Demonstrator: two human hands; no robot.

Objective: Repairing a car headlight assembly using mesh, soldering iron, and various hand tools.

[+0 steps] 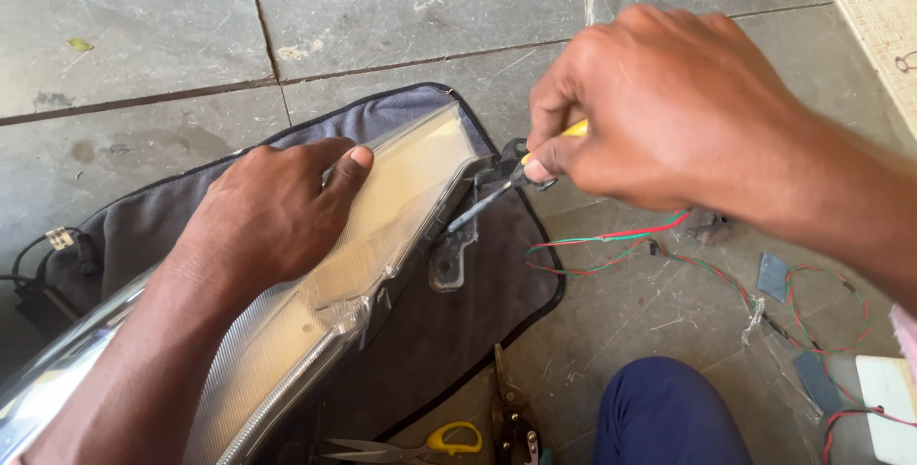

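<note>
A car headlight [401,217] with a yellowed clear lens lies on a grey mat [478,284] on the stone floor. My left hand [272,212] presses flat on top of the lens, fingers curled over its far edge. My right hand [659,107] is closed on a screwdriver with a yellow and black handle [535,164]. Its dark shaft [478,207] points down-left into the black housing at the lamp's right end, just above a grey mounting bracket [449,260].
Red and green wires [659,250] trail over the floor to the right. Yellow-handled scissors [420,444] and dark snips [511,417] lie at the mat's near edge. My blue-clad knee [669,417] is at the bottom. A black connector with cables [43,284] sits at left.
</note>
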